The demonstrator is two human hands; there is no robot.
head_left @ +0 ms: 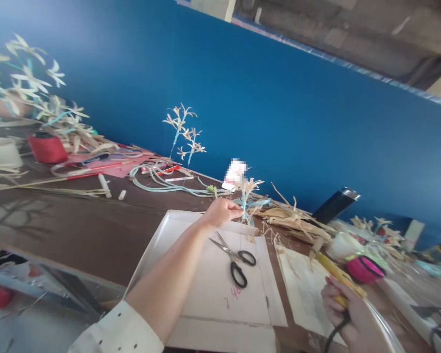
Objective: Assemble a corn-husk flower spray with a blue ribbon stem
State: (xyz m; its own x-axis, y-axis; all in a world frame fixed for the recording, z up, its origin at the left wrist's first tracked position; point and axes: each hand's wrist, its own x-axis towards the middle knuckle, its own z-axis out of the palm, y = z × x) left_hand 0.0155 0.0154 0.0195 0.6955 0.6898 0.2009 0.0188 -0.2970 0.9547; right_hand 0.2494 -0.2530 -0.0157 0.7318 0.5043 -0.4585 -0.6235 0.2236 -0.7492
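My left hand (222, 212) reaches over the far edge of a white cardboard box lid (194, 294). Its fingers pinch the stem of a pale handmade flower (245, 198) wrapped in light blue. My right hand (340, 304), at the lower right, is wrapped round a yellow hot glue gun (338, 274) whose nozzle points up and left. A dark cord hangs from the gun, and a clear stick trails behind it. Black-handled scissors (235, 257) lie with their blades apart on the cardboard, between my hands.
Dry husk strips (290, 218) and a black flask (336, 205) lie along the blue partition (279, 98). Light blue cord (150, 184) curls at centre left. Finished flowers (185, 130) stand at the back. A pink roll (365, 268) sits right, a red one (47, 148) left.
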